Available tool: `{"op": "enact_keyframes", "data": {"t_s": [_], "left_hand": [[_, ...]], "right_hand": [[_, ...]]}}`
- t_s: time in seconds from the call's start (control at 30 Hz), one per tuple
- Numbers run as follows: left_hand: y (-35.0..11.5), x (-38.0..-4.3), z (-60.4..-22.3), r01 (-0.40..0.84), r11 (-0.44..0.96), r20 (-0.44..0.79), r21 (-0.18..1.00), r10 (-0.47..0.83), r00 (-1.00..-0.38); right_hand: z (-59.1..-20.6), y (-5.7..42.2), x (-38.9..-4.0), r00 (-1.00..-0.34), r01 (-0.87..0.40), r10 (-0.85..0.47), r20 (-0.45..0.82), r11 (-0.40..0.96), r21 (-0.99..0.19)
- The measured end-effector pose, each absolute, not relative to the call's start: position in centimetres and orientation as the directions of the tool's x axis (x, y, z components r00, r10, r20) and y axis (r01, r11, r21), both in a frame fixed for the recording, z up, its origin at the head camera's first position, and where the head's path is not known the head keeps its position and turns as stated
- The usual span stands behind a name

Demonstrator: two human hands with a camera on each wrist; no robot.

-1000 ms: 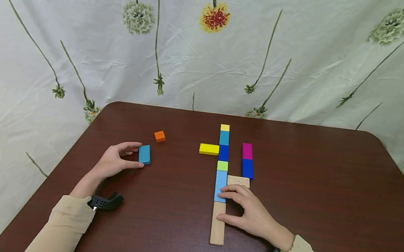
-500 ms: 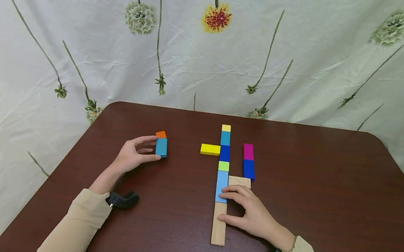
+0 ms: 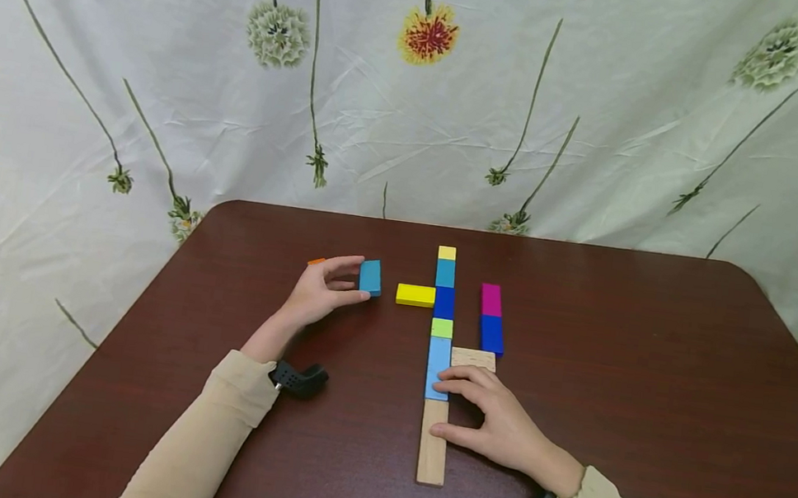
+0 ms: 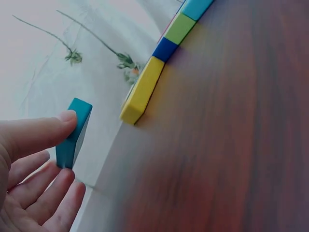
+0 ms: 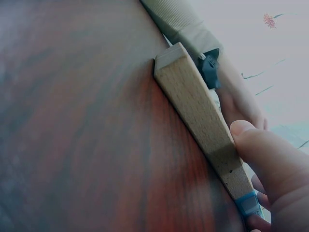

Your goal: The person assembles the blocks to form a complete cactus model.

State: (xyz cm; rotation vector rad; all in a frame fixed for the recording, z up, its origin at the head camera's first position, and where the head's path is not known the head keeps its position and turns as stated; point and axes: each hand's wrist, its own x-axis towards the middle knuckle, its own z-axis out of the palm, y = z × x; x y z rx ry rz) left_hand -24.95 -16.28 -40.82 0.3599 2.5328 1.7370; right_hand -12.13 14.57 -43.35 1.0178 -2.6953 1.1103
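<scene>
My left hand [image 3: 314, 297] pinches a blue block [image 3: 370, 277] between thumb and fingertips, left of the yellow block [image 3: 415, 296]. In the left wrist view this blue block [image 4: 73, 135] is held above the table. My right hand [image 3: 500, 423] rests on a line of blocks, fingertips on the light blue block [image 3: 440, 354] and thumb on the long plain wooden block [image 3: 431, 456]. Farther along that line lie a green block [image 3: 441, 328], a dark blue block [image 3: 444, 303], another blue block [image 3: 444, 273] and a pale yellow one [image 3: 447, 252]. The yellow block juts left from the dark blue one.
A short wooden block [image 3: 473, 359] extends right from the line. Beyond it, a second dark blue block [image 3: 491, 335] and a magenta block [image 3: 491, 300] lie end to end. An orange block [image 3: 316, 261] is mostly hidden behind my left hand. The brown table [image 3: 652, 380] ends at a floral cloth.
My left hand has carried the blue block right and away from me, past the orange block toward the yellow one. My right hand has stayed in place on the line.
</scene>
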Motion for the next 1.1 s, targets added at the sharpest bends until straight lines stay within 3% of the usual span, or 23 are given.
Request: {"op": "enact_keyframes", "data": {"t_s": [0.47,1.1], "left_hand": [[-12.9,-27.6,-41.4,0.138,0.302,0.088,0.943,0.176,-0.981],[-12.0,-29.5,-42.2,0.108,0.402,0.030,0.909,0.195,-0.980]], "right_hand": [[-43.3,14.6,-12.2,-0.778,-0.600,-0.556,0.291,0.522,-0.606],[-43.3,14.6,-12.1,-0.779,-0.597,-0.560,0.282,0.523,-0.609]]}}
